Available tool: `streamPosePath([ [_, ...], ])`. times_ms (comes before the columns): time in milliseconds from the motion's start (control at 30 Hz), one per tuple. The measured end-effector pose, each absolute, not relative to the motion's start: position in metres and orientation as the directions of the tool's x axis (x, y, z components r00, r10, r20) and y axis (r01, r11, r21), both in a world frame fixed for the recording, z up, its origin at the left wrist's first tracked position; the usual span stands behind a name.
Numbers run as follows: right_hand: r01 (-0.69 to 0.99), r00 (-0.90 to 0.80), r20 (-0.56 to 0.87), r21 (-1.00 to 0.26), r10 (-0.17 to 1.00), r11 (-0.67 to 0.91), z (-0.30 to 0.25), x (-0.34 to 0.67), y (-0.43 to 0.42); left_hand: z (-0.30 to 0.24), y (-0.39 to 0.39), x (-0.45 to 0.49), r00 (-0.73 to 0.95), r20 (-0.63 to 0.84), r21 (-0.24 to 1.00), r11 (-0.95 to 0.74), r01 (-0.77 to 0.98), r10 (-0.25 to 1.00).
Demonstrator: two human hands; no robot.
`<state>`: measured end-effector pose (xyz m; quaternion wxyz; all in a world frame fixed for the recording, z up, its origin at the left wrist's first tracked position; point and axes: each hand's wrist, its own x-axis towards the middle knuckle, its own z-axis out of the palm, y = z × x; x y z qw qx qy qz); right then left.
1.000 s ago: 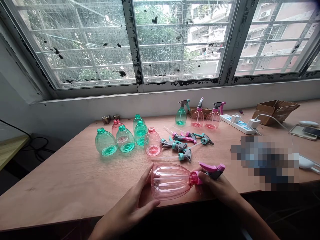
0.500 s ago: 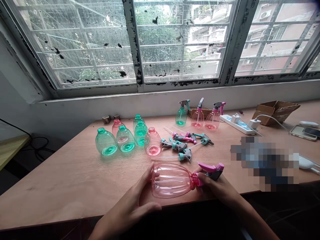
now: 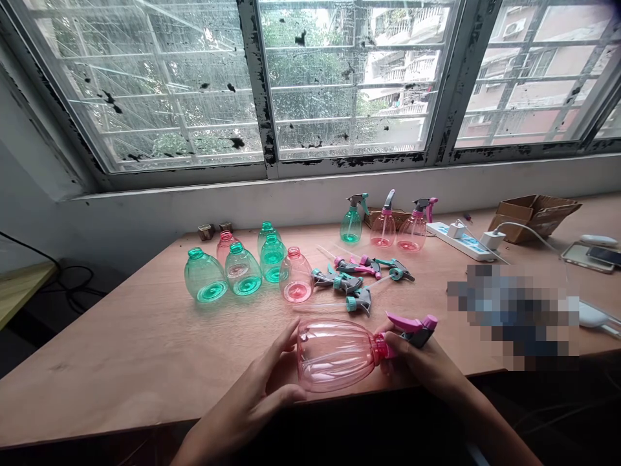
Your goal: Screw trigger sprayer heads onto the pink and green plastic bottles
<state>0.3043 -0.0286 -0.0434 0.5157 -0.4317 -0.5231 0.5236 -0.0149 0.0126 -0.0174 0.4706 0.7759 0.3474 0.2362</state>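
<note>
A clear pink spray bottle [image 3: 334,356] lies sideways in the air over the table's front edge, its base to the left. Around the collar where its pink-and-grey trigger head [image 3: 412,327] joins the neck, my right hand [image 3: 420,359] is closed. My left hand [image 3: 264,375] cups the base, fingers at the upper edge and thumb at the lower edge. Inside the bottle a thin tube shows faintly. Just beyond lie several loose trigger heads [image 3: 359,301] with tubes. To their left stand open-necked bottles, among them a pink bottle [image 3: 297,278] and a green bottle [image 3: 206,278].
Three bottles with trigger heads, one a green spray bottle [image 3: 351,226], stand at the back by the wall. Farther right are a white power strip [image 3: 460,243] with chargers, an open cardboard box [image 3: 533,217] and a phone [image 3: 601,254]. A blurred patch covers the right side.
The pink spray bottle has shifted slightly right and down, and its body has turned a little. My left thumb has moved up and in against the base. My right hand keeps its hold.
</note>
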Motion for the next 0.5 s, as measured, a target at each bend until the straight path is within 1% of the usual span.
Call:
streamPosePath([
  [67, -0.072, -0.088, 0.082, -0.995, 0.993, 0.075, -0.0427, 0.3046, -0.0286, -0.0166, 0.0130, -0.0137, 0.650, 0.045, 0.905, -0.307, 0.295, 0.759],
  [167, -0.058, -0.100, 0.085, -0.995, 0.991, 0.080, -0.0417, 0.3050, -0.0284, -0.0163, 0.0134, -0.0131, 0.641, 0.037, 0.893, -0.313, 0.324, 0.767],
  [367, -0.060, -0.123, 0.096, -0.994, 0.988, 0.089, -0.0430, 0.3052, -0.0282, -0.0207, 0.0145, -0.0145, 0.650, 0.095, 0.859, -0.392, 0.329, 0.754],
  [500, -0.035, -0.119, 0.068, -0.997, 0.991, 0.064, -0.0469, 0.3056, -0.0276, -0.0182, 0.0139, -0.0150, 0.657, 0.062, 0.853, -0.382, 0.355, 0.751],
])
